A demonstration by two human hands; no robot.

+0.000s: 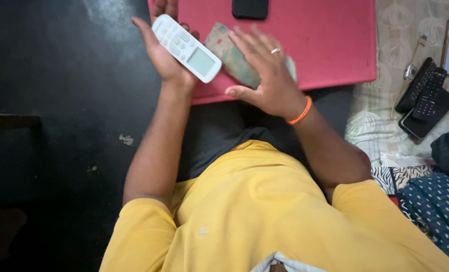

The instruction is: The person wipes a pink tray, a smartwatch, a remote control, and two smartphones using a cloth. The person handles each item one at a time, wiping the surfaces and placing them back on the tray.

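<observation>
Yellow shirt (264, 211) nearest. Beyond it, left hand (165, 55) gripped white remote (186, 48) over pink board (330, 45) near edge. Right hand (267, 80), fingers spread, lay flat on folded cloth (232, 56) beside remote. Wipe step likely; cloth needs pinching first.

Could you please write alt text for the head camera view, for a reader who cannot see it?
Seen from above, a person in a yellow shirt holds a white remote control in the left hand, while the right hand rests on a patterned cloth on a red board. Dark remotes lie to the right.
</observation>
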